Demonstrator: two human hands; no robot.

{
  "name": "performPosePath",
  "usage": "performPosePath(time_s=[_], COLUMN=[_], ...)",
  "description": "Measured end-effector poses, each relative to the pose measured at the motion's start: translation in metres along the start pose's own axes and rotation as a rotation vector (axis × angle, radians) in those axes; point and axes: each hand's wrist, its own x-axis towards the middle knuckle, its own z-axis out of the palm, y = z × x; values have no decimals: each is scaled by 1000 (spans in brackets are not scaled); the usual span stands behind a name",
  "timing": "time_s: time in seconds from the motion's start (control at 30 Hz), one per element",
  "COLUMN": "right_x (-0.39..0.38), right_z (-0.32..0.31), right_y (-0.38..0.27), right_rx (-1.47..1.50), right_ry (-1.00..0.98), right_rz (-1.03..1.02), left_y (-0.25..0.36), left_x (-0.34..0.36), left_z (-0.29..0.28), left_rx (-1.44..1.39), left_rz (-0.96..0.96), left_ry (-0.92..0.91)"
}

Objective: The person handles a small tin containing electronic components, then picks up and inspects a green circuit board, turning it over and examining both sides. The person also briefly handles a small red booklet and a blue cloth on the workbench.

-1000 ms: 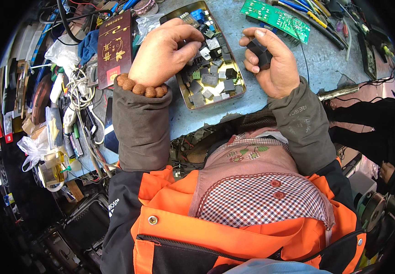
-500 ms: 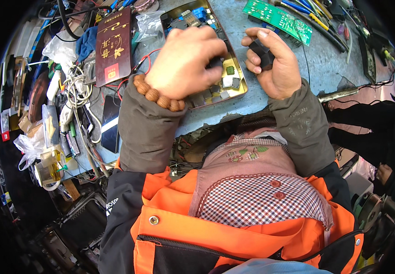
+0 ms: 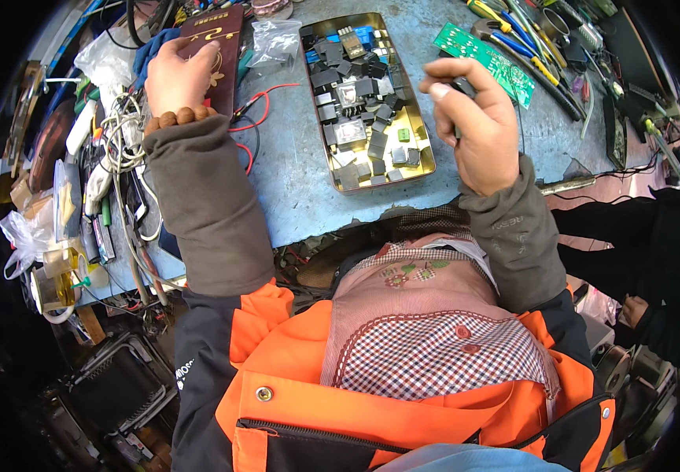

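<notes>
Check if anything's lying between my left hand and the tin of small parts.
Yes: part of the dark red panel, a clear plastic bag and a red wire lie on the blue bench between your left hand and the tin.

Wore an orange-and-black jacket (image 3: 340, 400), grey-brown sleeves (image 3: 206, 204), a brown beaded bracelet (image 3: 185, 116) and a pink apron (image 3: 387, 305) with a checked panel (image 3: 410, 358).

Blue bench (image 3: 293, 193), chipped along its front edge, and it's busy: open tin (image 3: 423, 149) in the centre, green circuit board (image 3: 477, 61) right, clear bag (image 3: 274, 41), maroon box (image 3: 230, 72), red wire (image 3: 261, 95) left.
</notes>
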Motion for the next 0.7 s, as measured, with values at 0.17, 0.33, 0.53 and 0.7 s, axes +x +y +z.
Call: performPosePath(time_s=[0.17, 0.33, 0.53, 0.7], right_x=[14, 15, 3, -28], right_z=[33, 41, 18, -6], right_y=[-23, -12, -15, 16], right_rx=[-662, -916, -691, -425], right_ry=[-376, -557, -176, 126], right_rz=[-446, -592, -670, -370], left_y=[-27, -23, -22, -37], left_x=[6, 7, 11, 25], left_z=[-4, -11, -20, -12], left_rx=[194, 224, 207, 184], left_rz=[-193, -242, -201, -163], left_ry=[38, -62, -111, -150])
